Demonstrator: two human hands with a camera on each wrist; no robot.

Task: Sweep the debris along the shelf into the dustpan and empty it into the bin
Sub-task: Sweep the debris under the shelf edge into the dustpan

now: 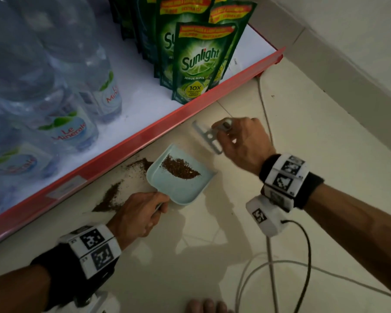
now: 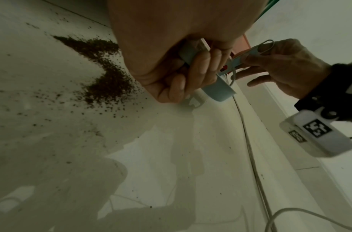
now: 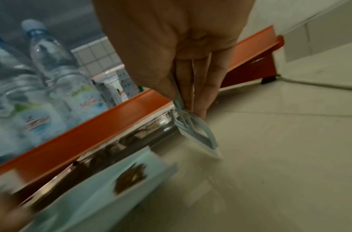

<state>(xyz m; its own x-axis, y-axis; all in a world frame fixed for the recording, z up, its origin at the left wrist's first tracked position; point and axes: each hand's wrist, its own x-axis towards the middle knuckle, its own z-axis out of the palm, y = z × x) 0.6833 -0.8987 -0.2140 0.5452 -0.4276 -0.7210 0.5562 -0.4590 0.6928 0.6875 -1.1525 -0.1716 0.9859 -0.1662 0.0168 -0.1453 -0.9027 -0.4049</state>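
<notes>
A pale blue dustpan (image 1: 185, 188) sits on the floor beside the red shelf edge (image 1: 145, 132), with a brown pile of debris (image 1: 178, 169) inside it. My left hand (image 1: 142, 213) grips the dustpan handle (image 2: 190, 58). More brown debris (image 1: 111, 197) lies on the tiles to the left of the pan, and another patch (image 1: 140, 164) lies by its front lip. My right hand (image 1: 239, 143) pinches a small pale brush (image 1: 209, 137) above and right of the pan, its frame (image 3: 192, 128) hanging below the fingertips.
Water bottles (image 1: 70, 132) and green Sunlight pouches (image 1: 199, 64) stand on the white shelf. A white cable (image 1: 266, 123) runs along the floor to the right, and more cables (image 1: 280, 267) trail under my right wrist. A wall (image 1: 348, 53) closes the right side.
</notes>
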